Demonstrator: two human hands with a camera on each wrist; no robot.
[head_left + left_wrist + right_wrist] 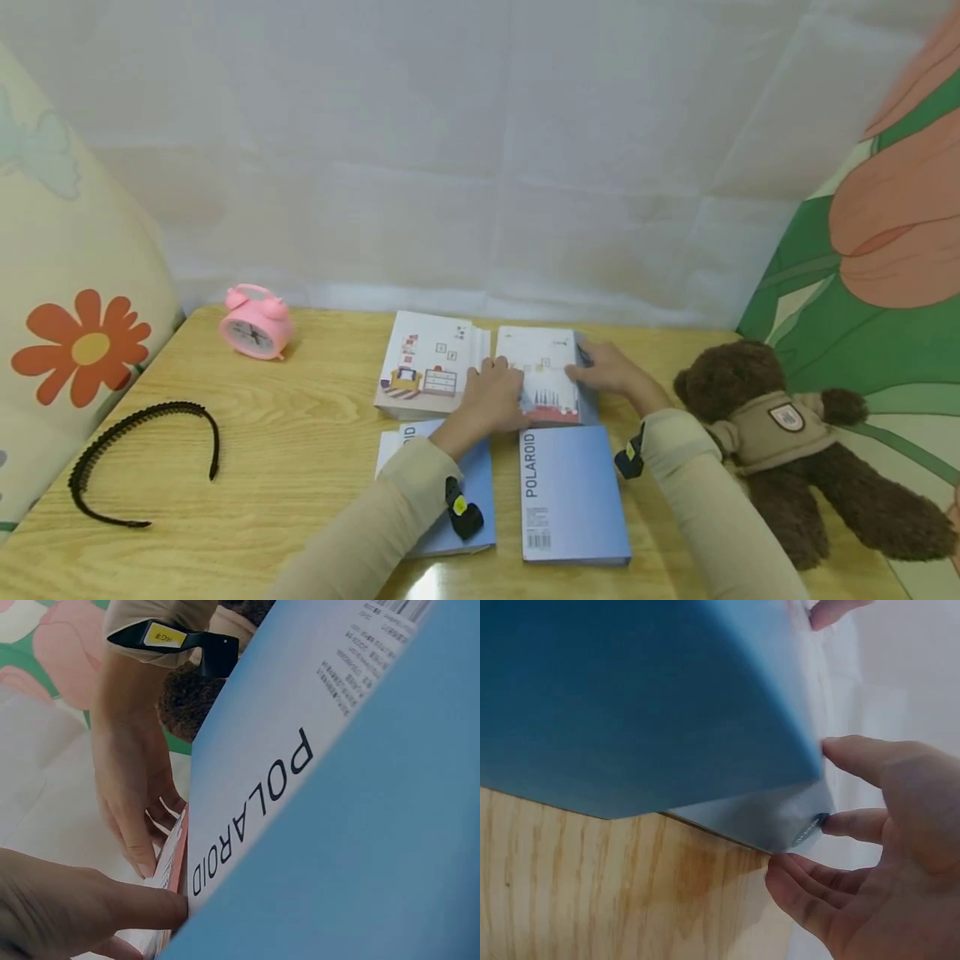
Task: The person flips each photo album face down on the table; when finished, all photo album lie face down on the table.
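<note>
Sleeves filled the near edge of the head view, both arms reaching over two blue Polaroid books (573, 492) on the tabletop (285, 467). Beyond those lay two illustrated books side by side. Both hands were on the right one, the white book (542, 367), which sat atop a grey-blue book (589, 407).

Left hand (495, 398) rested on the white book's left edge, thumb extended flat against it in the left wrist view; fingers looked mostly straight, pressing rather than clutching. Right hand (611, 373) held the right edge, fingers (810, 892) curled under the corner and thumb at the side, so it gripped the stack's edge. Hands were apart, one per side, book between them.

To do this well, I judged: keep both edges squeezed evenly, lift or slide level so the top book doesn't skid off the lower one, and mind the other illustrated book (429, 367) just beside on the left.

Bear (780, 433) sat near the right forearm. Pink clock (257, 323) and black headband (142, 462) lay well apart on the left.
</note>
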